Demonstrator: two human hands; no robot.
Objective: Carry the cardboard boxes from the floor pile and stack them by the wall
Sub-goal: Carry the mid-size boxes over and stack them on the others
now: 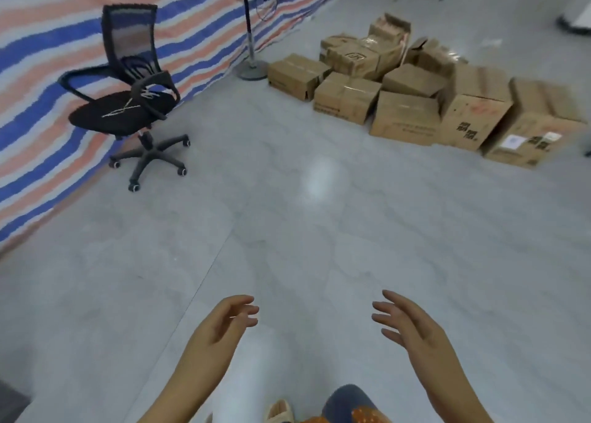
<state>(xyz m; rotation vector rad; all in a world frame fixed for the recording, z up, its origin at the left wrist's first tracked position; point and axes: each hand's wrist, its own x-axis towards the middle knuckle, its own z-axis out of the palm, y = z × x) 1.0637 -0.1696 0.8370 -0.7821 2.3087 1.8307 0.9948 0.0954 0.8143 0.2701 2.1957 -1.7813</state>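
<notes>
Cardboard boxes (406, 103) lie in a loose, uneven pile on the floor at upper right, some tipped, some dented, several taped and printed with dark lettering. A wide stretch of glossy grey floor (303, 231) lies bare between the pile and the person, with a pale glare spot on it. Both hands are held out low over this floor, well apart from the boxes: the left hand (220, 323) has loosely spread, slightly bent fingers holding nothing, and the right hand (412, 323) likewise has relaxed fingers touching nothing. A black mesh office chair (128, 87) on castors stands at left beside a blue, white and orange striped tarpaulin (48, 39), near a round-based pole stand (252, 67).
</notes>
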